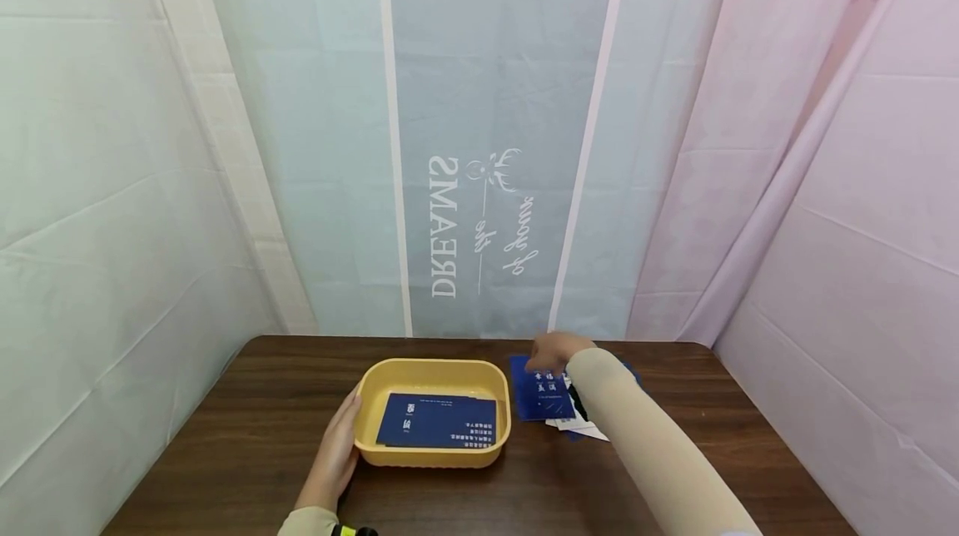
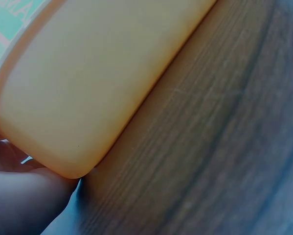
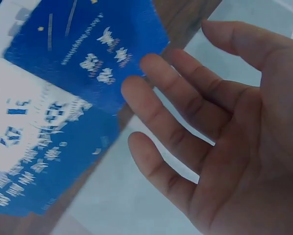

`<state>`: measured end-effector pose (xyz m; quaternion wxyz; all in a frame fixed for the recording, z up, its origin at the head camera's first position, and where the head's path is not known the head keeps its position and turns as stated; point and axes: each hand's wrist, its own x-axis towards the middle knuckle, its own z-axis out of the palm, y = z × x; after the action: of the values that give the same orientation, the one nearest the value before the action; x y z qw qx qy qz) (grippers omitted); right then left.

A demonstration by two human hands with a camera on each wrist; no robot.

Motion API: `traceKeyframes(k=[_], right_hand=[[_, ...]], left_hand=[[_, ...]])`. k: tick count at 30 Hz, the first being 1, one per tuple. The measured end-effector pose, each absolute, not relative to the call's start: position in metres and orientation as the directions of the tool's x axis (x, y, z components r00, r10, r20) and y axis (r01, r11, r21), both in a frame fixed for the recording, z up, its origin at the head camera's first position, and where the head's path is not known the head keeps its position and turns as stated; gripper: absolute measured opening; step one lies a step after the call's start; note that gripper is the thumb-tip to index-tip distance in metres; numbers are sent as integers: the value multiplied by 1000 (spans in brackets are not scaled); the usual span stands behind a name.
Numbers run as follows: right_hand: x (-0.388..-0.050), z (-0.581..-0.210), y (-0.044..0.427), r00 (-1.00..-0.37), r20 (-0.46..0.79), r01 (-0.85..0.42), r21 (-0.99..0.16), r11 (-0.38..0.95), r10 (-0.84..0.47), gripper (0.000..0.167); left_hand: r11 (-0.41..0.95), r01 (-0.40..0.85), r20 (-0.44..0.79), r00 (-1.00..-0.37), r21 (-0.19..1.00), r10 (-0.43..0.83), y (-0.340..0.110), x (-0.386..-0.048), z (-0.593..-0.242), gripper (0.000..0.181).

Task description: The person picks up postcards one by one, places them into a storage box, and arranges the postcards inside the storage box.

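Note:
In the head view a yellow plastic tray point(image 1: 430, 458) holds dark blue cards point(image 1: 438, 421) with white print. My left hand point(image 1: 335, 449) lies along the tray's left outer wall and touches it. The left wrist view shows part of that hand point(image 2: 31, 198) against a lower corner of the tray point(image 2: 82, 83); its fingertips are mostly out of sight. My right hand point(image 1: 556, 351) is above the loose blue card point(image 1: 541, 399) right of the tray. In the right wrist view its fingers point(image 3: 170, 125) are spread and loosely bent, holding nothing, beside the blue card point(image 3: 102, 54).
White cards point(image 1: 588, 426) and more blue ones overlap beneath the right forearm, partly hidden. Everything stands on a dark wooden table point(image 1: 247, 436). A pale curtain point(image 1: 494, 103) hangs behind its far edge, and white cloth point(image 1: 97, 211) closes off both sides.

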<state>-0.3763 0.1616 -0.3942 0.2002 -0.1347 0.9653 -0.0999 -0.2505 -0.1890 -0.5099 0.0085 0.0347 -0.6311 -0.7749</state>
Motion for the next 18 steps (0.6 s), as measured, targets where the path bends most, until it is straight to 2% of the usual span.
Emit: traceKeyframes(k=[5, 12, 18], right_hand=[[-385, -409, 178, -879, -400, -140, -305, 942, -260, 39], [-392, -438, 196, -948, -303, -23, -247, 969, -100, 61], [-386, -448, 199, -961, -275, 27, -218, 976, -35, 82]], left_hand=[[-205, -38, -51, -997, 978, -56, -189, -250, -510, 58], [-186, -57, -70, -995, 981, -66, -189, -251, -509, 59], [-178, -74, -88, -993, 981, -76, -189, -252, -508, 60]])
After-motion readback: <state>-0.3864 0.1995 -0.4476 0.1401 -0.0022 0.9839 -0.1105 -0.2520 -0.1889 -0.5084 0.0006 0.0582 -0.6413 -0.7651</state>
